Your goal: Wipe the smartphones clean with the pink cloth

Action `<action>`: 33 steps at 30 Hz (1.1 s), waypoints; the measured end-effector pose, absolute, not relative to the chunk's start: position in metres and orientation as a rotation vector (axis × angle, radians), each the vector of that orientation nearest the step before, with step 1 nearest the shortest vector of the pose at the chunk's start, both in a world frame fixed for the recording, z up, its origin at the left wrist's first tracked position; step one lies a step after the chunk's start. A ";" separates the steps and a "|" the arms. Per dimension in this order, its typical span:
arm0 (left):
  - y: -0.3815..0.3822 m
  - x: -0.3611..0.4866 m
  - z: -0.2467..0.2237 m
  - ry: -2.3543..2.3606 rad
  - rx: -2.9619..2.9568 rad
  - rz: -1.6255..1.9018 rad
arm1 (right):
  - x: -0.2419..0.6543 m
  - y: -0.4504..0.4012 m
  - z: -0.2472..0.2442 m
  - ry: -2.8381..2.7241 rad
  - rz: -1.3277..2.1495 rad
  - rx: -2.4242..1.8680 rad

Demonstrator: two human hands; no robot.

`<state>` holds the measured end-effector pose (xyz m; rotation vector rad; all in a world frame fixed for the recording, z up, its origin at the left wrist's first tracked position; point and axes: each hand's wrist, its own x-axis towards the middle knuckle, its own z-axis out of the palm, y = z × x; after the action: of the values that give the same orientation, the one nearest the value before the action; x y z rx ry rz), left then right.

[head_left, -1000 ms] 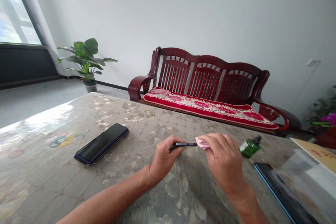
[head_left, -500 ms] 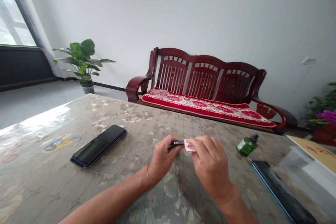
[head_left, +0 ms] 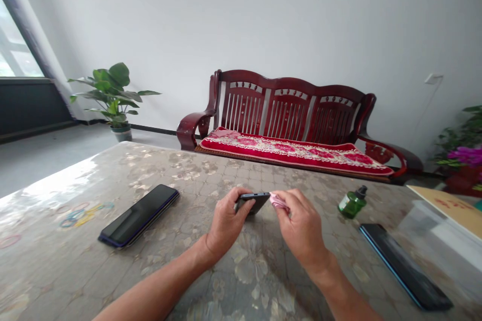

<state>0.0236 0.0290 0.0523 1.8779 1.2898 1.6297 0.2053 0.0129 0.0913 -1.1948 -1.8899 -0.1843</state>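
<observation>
My left hand [head_left: 227,218] grips a dark smartphone [head_left: 259,202] above the table, thumb on the near face and fingers behind. One narrow edge of the phone points up. In my right hand [head_left: 303,220] a small pink cloth [head_left: 279,201] is pinched between thumb and fingers. The cloth is right beside the phone's right corner; whether it touches is hard to tell. Another dark phone [head_left: 139,215] lies on the table to the left. To the right lies a phone with a blue edge [head_left: 402,266], near a green spray bottle [head_left: 353,202] with a black top.
Colourful rubber bands [head_left: 85,213] lie on the patterned tablecloth [head_left: 241,271] at left. A clear plastic box [head_left: 433,230] with a tan card [head_left: 448,205] stands at the right edge. Beyond the table are a wooden bench [head_left: 289,105] and a potted plant [head_left: 116,93].
The phone in my left hand has tilted, so more of its face shows. The pink cloth has moved from around the phone's end to just right of its corner. The view has shifted slightly.
</observation>
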 end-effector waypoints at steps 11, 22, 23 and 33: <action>0.022 0.014 0.079 1.437 2.438 1.123 | 0.195 0.019 0.070 -1.813 0.153 -1.207; 0.033 0.011 0.054 1.326 2.150 1.604 | 0.204 0.032 0.049 -1.794 0.258 -1.262; 0.034 0.011 0.051 1.318 2.121 1.628 | 0.205 0.033 0.049 -1.763 0.269 -1.252; 0.031 0.014 0.036 1.280 1.946 1.708 | 0.193 0.022 0.066 -1.732 0.205 -0.987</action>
<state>0.0141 0.0314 0.0358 1.9463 1.2796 1.7084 0.1930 0.0224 0.0656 -0.9868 -1.7318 0.2046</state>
